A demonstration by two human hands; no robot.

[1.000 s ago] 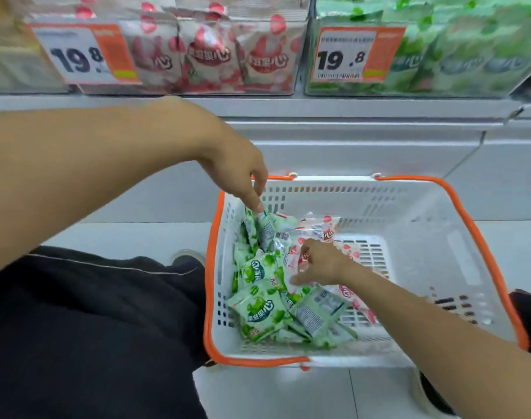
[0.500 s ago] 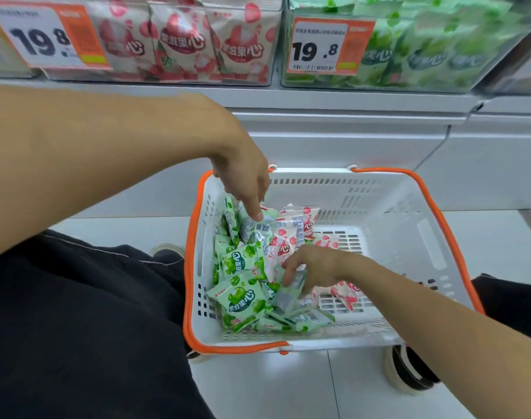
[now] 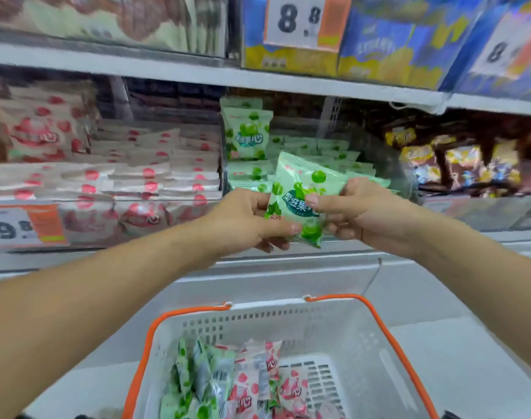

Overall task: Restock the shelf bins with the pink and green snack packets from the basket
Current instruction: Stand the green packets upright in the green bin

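A green snack packet (image 3: 300, 189) is held up in front of the shelf between both hands. My left hand (image 3: 243, 220) pinches its lower left corner, and my right hand (image 3: 358, 214) grips its right edge. Just behind it stands the clear bin of green packets (image 3: 247, 133). To the left, the bin of pink packets (image 3: 143, 164) is nearly full. Below, the white basket with the orange rim (image 3: 364, 337) holds several green packets (image 3: 197, 379) and pink packets (image 3: 258, 379).
An upper shelf (image 3: 197, 75) carries blue and yellow bags (image 3: 394, 46). Brown and yellow packets (image 3: 457, 161) fill the bin to the right. Price tags hang on the bin fronts, one at the left (image 3: 22, 225). A grey floor lies beside the basket.
Both hands have risen out of the basket and now hold one green packet at shelf height. The view has tilted upward, so the basket sits at the bottom.
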